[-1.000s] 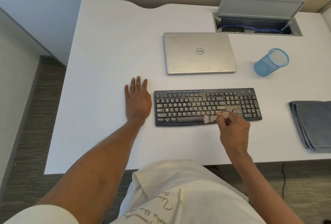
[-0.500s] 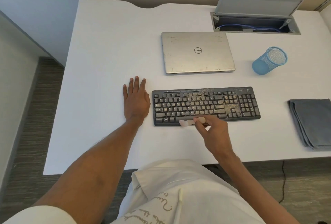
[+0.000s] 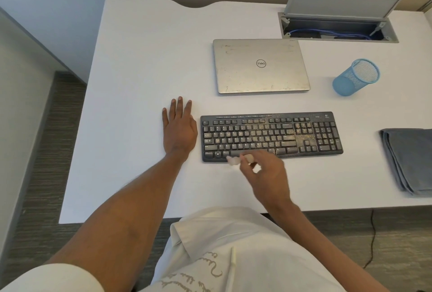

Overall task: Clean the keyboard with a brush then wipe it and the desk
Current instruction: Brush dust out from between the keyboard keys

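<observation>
Bench (image 3: 140,69): white, carrying all items listed.

Keyboard (image 3: 271,136): black, lying flat near the front of the bench and parallel to its front edge. Tan crumbs cover the middle keys and the block left of the number pad.

Left hand (image 3: 179,129): flat on the bench, palm down, fingers straight and together, just beside the keyboard's left end. It holds nothing.

Right hand (image 3: 266,175): fingers curled, pinching the brush (image 3: 233,160) at the keyboard's front edge. The pale bristles point left and sit by the left end of the space bar. The hand is blurred, so the exact finger placement cannot be told.

Cloth (image 3: 411,161): grey, folded, at the bench's right edge, well apart from the keyboard.

Laptop (image 3: 260,66): silver, closed, behind the keyboard.

Cup (image 3: 356,76): blue mesh, right of the laptop.

Hatch (image 3: 339,18): lid raised, blue cable inside.
</observation>
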Tool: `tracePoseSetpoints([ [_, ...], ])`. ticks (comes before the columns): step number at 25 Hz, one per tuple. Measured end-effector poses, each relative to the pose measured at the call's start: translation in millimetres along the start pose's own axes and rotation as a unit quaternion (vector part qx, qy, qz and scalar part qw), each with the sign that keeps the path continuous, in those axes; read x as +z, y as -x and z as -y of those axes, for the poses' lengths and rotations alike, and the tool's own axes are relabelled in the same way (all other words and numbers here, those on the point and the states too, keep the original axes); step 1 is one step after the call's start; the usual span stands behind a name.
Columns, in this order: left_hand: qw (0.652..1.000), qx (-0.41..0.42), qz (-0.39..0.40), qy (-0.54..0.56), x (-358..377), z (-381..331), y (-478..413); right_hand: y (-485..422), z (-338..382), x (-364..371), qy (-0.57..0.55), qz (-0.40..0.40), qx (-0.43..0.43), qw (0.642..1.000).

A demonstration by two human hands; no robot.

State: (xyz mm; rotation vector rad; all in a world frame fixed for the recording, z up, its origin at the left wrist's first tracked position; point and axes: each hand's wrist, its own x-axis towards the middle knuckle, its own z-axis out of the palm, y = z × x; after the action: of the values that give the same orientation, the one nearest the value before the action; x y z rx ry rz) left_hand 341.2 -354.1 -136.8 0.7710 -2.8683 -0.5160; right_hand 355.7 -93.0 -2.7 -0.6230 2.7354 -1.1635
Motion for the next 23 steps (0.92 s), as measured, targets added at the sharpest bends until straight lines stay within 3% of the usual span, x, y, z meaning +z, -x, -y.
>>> tracePoseSetpoints([
  [6, 1.0, 0.002, -0.001, 0.003, 0.7, 1.2, -0.1, -0.1, -8.8, 27.6, 0.044, 0.015, -0.031, 0.998],
  [14, 1.0, 0.001, 0.001, 0.009, -0.9, 0.7, -0.3, 6.3, -66.5, -31.2, 0.067, -0.092, 0.109, 0.988],
  [19, 1.0, 0.007, 0.001, 0.023, -2.5, 1.0, 0.3, 1.7, -40.7, -18.5, 0.025, -0.071, 0.034, 0.997],
  [23, 0.999, 0.007, 0.01, 0.047, -3.4, 3.7, -0.3, -2.2, -36.4, -13.3, -0.002, -0.046, 0.045, 0.998],
])
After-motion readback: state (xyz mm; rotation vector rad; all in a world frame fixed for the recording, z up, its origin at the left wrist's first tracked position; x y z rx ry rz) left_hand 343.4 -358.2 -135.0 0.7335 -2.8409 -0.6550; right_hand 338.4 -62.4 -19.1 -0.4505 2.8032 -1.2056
